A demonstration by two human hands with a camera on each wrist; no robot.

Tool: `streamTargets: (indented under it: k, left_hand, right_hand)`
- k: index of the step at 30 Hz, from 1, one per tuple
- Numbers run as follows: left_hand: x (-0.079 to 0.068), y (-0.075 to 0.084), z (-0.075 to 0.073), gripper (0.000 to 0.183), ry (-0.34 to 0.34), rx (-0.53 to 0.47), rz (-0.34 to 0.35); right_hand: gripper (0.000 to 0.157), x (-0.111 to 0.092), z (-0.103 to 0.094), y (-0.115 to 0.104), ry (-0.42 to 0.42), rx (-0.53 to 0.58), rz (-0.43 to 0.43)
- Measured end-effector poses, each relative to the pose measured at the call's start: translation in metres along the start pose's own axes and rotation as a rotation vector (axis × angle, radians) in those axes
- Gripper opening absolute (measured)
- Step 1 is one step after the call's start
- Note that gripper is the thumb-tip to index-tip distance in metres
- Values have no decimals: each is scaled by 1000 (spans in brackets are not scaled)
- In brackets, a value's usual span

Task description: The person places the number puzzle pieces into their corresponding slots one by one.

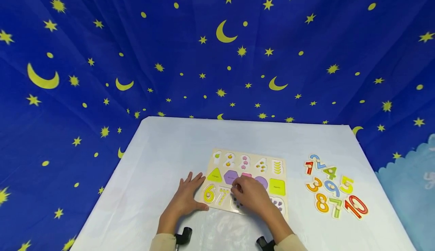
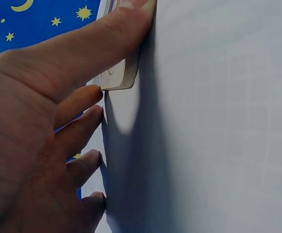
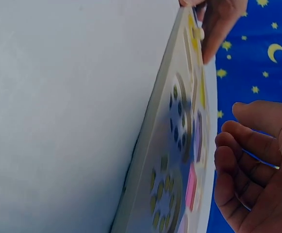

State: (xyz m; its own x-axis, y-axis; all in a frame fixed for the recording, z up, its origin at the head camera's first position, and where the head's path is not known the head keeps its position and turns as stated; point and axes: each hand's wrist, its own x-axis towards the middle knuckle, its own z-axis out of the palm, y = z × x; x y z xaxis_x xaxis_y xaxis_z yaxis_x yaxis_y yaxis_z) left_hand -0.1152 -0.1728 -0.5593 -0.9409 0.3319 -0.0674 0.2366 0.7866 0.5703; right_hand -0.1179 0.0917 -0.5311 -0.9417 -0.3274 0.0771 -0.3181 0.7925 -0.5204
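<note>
A pale wooden number puzzle board [image 1: 236, 160] lies flat on the table, with coloured shapes along its middle row. My left hand [image 1: 186, 198] is spread at the board's left side, its thumb resting on the near left corner. In the left wrist view that thumb [image 2: 77, 53] lies across the corner. The yellow number 6 piece [image 1: 209, 194] sits in its recess beside this hand. Over the lower middle of the board is my right hand [image 1: 253, 194]. Its fingers are loosely bent in the right wrist view, with nothing in them, apart from the board surface.
Several loose number pieces lie to the right of the board, among them the red 1 [image 1: 309, 167], the green 7 [image 1: 335, 207] and the red 10 [image 1: 355, 206]. A blue curtain [image 1: 190, 54] with moons and stars hangs behind the white table [image 1: 176, 145].
</note>
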Motion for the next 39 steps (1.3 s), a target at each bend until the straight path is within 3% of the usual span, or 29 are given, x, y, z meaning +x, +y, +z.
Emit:
streamTargets:
  k: [9,17,39]
  left_hand:
    - [-1,1,1,105,7,-6,-10]
    - [2,1,2,105,13,-24,13]
    - [0,1,1,105,-1,2,6]
  right_hand:
    - [4,-12,-10,17,118,15,25]
    - [6,-22,-21,34,140,95,108]
    - [12,-48,-36,65,167,114,210]
